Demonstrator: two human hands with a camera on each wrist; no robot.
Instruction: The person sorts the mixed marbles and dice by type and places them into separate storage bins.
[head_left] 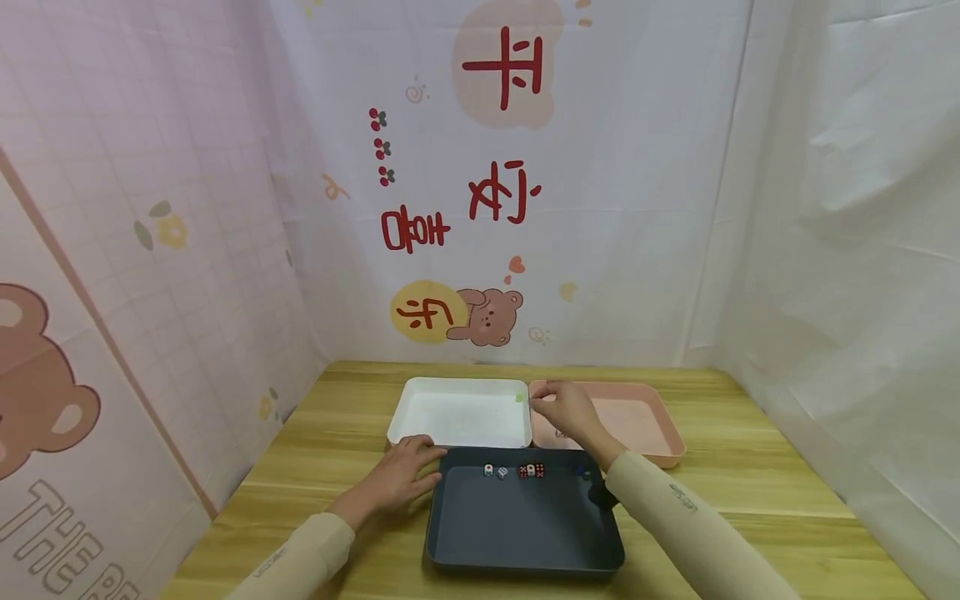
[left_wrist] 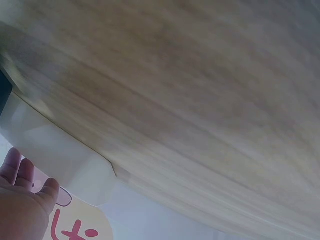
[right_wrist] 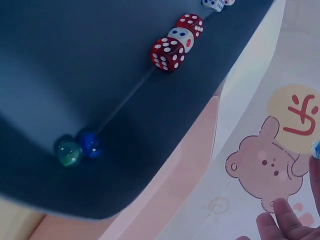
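Observation:
My right hand (head_left: 568, 410) is raised over the line where the white tray (head_left: 457, 412) meets the pink tray (head_left: 630, 417). At its fingertips, cut by the right edge of the right wrist view, it pinches a clear marble with blue in it (right_wrist: 316, 149). My left hand (head_left: 405, 471) rests with relaxed fingers at the dark tray's upper left corner. Inside the dark tray (head_left: 525, 525), red dice (right_wrist: 168, 54) and white dice (head_left: 488, 470) line the far side. A green marble (right_wrist: 69, 152) and a blue marble (right_wrist: 90, 144) lie in its far right corner.
A small light green piece (head_left: 519, 398) lies at the white tray's right end. Something small in the pink tray (head_left: 561, 433) is hard to make out beside my hand. The trays stand on a wooden table (head_left: 750, 500) with cloth hangings around it.

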